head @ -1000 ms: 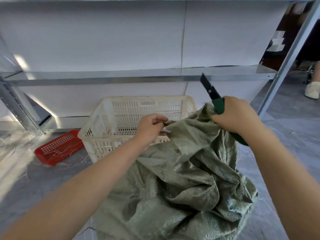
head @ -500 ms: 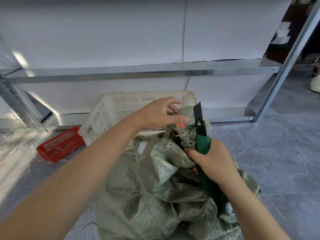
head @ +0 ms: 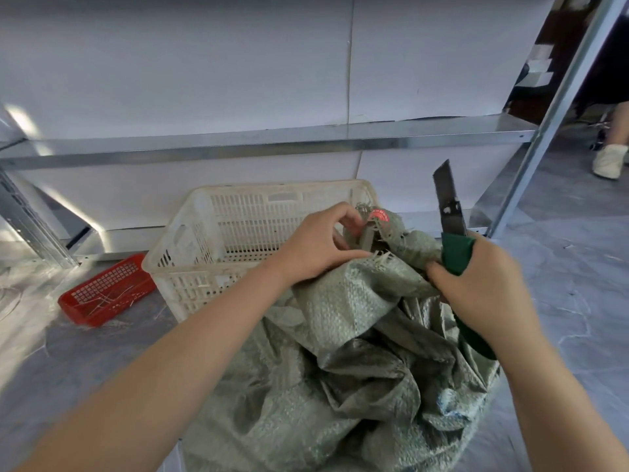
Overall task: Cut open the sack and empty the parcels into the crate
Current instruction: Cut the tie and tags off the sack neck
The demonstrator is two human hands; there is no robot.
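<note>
A crumpled green woven sack (head: 357, 369) stands on the floor in front of me, its frayed top bunched up with a red round tag (head: 379, 218) at the neck. My left hand (head: 316, 247) pinches the sack's neck just below the tag. My right hand (head: 486, 291) grips a green-handled utility knife (head: 451, 219), blade out and pointing up, and also holds a fold of the sack's top. Behind the sack sits a white slotted plastic crate (head: 245, 233). No parcels show; the sack hides its contents.
A shallow red plastic tray (head: 105, 291) with loose strands lies left of the crate. A metal shelf (head: 272, 141) and slanted upright (head: 558, 107) stand behind. Another person's foot in a white shoe (head: 609, 161) is at the far right. Grey tiled floor surrounds everything.
My right hand with the knife has moved right, away from the sack's neck, blade still upward. My left hand has lowered slightly on the neck, and the red tag now shows.
</note>
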